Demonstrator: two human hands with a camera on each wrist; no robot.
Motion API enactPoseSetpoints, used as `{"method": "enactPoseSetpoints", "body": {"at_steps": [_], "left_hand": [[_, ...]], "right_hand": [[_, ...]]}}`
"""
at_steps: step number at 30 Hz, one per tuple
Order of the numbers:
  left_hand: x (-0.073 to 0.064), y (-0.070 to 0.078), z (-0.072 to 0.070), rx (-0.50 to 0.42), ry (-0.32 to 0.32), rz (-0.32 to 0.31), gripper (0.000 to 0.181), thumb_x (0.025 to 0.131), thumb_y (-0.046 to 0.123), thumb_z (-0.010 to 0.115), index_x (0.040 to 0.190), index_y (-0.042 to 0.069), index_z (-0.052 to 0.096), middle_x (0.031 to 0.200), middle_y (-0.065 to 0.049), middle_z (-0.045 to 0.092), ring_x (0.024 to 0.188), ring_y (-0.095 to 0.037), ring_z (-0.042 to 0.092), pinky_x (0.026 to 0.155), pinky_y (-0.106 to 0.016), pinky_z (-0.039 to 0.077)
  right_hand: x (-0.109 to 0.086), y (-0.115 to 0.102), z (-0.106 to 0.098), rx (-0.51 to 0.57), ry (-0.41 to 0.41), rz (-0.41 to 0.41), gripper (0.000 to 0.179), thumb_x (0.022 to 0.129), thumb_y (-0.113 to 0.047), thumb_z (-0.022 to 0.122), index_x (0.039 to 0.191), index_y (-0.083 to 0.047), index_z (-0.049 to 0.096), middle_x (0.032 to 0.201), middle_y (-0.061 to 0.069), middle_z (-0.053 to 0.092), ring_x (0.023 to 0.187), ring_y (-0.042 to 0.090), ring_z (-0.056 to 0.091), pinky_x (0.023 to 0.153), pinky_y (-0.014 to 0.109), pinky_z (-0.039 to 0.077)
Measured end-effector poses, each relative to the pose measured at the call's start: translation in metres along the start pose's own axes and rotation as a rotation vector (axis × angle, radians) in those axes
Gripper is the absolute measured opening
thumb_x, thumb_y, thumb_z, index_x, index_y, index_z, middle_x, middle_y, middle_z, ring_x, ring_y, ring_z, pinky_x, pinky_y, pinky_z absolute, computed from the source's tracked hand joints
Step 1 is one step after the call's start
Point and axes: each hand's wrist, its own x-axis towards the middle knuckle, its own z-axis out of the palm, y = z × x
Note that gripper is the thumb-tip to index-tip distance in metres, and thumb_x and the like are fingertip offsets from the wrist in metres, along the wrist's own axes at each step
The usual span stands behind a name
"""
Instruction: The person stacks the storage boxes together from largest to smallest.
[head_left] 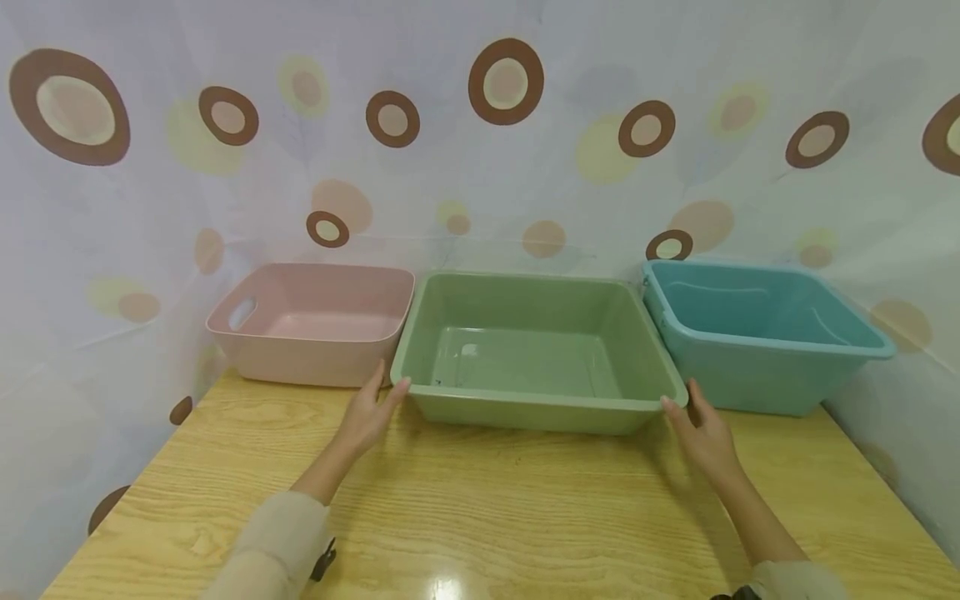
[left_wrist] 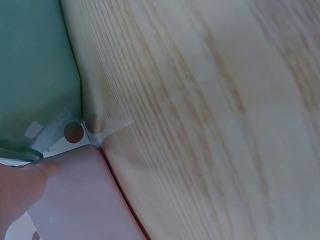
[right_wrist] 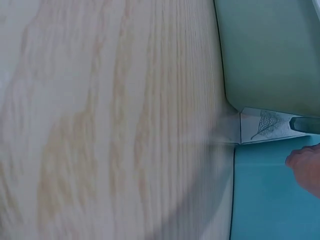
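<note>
A green rectangular basin [head_left: 525, 404] sits on the wooden table, between a pink bin [head_left: 307, 358] on the left and a turquoise bin [head_left: 750, 375] on the right. At its front left corner my left hand [head_left: 365, 421] holds the rim, the thumb at the front and the fingers along the side facing the pink bin. My right hand [head_left: 705, 442] holds the front right corner in the same way, close to the turquoise bin. In the right wrist view a fingertip [right_wrist: 305, 167] shows in front of the turquoise wall. The far fingers of both hands are partly hidden.
Behind the bins hangs a pale sheet [head_left: 435, 192] with brown ring prints. The wooden table [head_left: 525, 508] stretches in front of the bins. An oval handle hole [head_left: 242, 313] is cut in the pink bin's left wall.
</note>
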Motion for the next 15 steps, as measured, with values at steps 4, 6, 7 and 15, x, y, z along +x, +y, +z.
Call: {"method": "enactPoseSetpoints", "body": {"at_steps": [4,6,7,15], "left_hand": [[0.004,0.001,0.004,-0.033,0.011,-0.007,0.078,0.093,0.048,0.041,0.148,0.002,0.010,0.150,-0.023,0.022,0.137,-0.040,0.025,0.112,-0.049,0.022],[0.006,0.002,0.007,-0.066,0.014,-0.001,0.079,0.093,0.046,0.043,0.148,0.001,0.010,0.150,-0.023,0.024,0.137,-0.038,0.025,0.113,-0.047,0.022],[0.007,0.002,0.008,-0.085,0.013,0.003,0.079,0.093,0.045,0.044,0.148,0.001,0.010,0.151,-0.022,0.022,0.138,-0.037,0.024,0.114,-0.046,0.022],[0.013,0.003,0.017,-0.185,0.053,0.013,0.076,0.092,0.038,0.049,0.148,0.001,0.013,0.154,-0.019,0.013,0.141,-0.034,0.016,0.115,-0.043,0.018]], "right_hand": [[0.004,0.000,0.003,0.021,0.022,0.034,0.076,0.095,-0.047,0.035,0.148,-0.007,-0.003,0.153,0.024,0.003,0.137,0.048,0.013,0.109,0.060,0.019],[0.006,0.000,0.004,0.032,0.031,0.046,0.076,0.095,-0.046,0.036,0.148,-0.008,-0.002,0.153,0.023,0.004,0.137,0.047,0.014,0.110,0.059,0.019],[0.007,0.000,0.004,0.039,0.033,0.052,0.076,0.095,-0.046,0.036,0.148,-0.008,-0.002,0.153,0.024,0.004,0.137,0.047,0.014,0.110,0.058,0.019],[0.011,-0.004,0.005,0.065,0.016,0.146,0.075,0.094,-0.051,0.032,0.149,-0.015,-0.004,0.153,0.023,0.003,0.139,0.045,0.009,0.112,0.058,0.016]]}}
